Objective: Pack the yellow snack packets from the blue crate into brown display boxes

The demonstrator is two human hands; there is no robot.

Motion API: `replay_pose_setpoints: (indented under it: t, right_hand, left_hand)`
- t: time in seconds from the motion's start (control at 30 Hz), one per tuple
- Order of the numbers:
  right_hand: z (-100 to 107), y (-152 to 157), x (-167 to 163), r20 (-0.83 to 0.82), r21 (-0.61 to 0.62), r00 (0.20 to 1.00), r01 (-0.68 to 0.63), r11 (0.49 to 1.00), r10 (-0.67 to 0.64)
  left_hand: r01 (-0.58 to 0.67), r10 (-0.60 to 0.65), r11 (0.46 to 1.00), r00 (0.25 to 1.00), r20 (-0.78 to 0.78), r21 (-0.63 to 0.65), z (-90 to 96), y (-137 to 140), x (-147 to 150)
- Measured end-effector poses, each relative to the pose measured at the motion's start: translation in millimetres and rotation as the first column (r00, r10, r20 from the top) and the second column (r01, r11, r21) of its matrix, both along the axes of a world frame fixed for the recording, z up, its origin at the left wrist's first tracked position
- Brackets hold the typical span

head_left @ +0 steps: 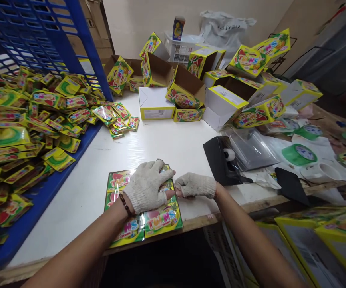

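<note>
A flat block of small "Twins" candy boxes (161,220), laid edge to edge, rests at the table's front edge; its glossy surface looks like clear film. My left hand (147,186), in a white knitted glove with bare fingertips, lies over the middle of the block, fingers spread and palm down. Gloved the same way, my right hand (195,186) is at the block's right edge. Its fingers are curled and pinched together close to my left thumb. What they hold, if anything, is too small to make out.
A blue basket (92,48) full of small boxes stands left, with several loose boxes (120,120) beside it. Open display cartons (187,90) line the back. To the right are a black tape dispenser (221,160), clear plastic bags (251,148) and green tape (299,154).
</note>
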State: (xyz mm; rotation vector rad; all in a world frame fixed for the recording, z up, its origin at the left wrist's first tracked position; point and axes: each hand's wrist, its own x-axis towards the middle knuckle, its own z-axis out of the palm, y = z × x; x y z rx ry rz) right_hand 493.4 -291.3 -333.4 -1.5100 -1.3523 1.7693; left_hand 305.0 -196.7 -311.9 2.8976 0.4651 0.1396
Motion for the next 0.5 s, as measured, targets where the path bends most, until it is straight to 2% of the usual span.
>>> replay_pose_setpoints:
  t: [0.07, 0.17, 0.27, 0.33, 0.43, 0.5]
  right_hand:
    - [-9.8, -3.8, -4.2, -0.064, -0.069, 0.994, 0.083, 0.994, -0.087]
    - [-27.7, -12.8, -15.6, -0.113, -0.177, 0.962, 0.226, 0.958, -0.248]
    - [-40.8, -24.0, -32.7, -0.173, -0.22, 0.92, 0.313, 0.924, -0.353]
    - [-42.1, -32.9, -42.8, -0.128, -0.208, 0.896, 0.395, 0.895, -0.426]
    - [-30.1, -53.6, -42.6, 0.042, -0.111, 0.857, 0.516, 0.85, -0.514]
    - [-14.7, -74.5, -26.4, 0.114, -0.022, 0.805, 0.589, 0.808, -0.583]
  left_hand:
    - [0.0, 0.0, 1.0, 1.0, -0.001, -0.014, 0.1, 0.6, -0.3]
    - [-0.008, 0.008, 1.0, 1.0, 0.002, -0.019, 0.3, 2.5, 0.6]
    - [0.045, -0.046, 0.998, 0.998, 0.032, 0.04, 2.3, -0.7, 0.3]
    - [0.156, -0.16, 0.984, 0.986, 0.041, 0.085, 4.5, -9.5, -6.2]
    - [0.333, -0.335, 0.939, 0.942, 0.011, 0.089, 3.3, -28.8, -34.2]
    - [0.357, -0.359, 0.931, 0.933, 0.008, 0.08, -4.2, -37.4, -64.1]
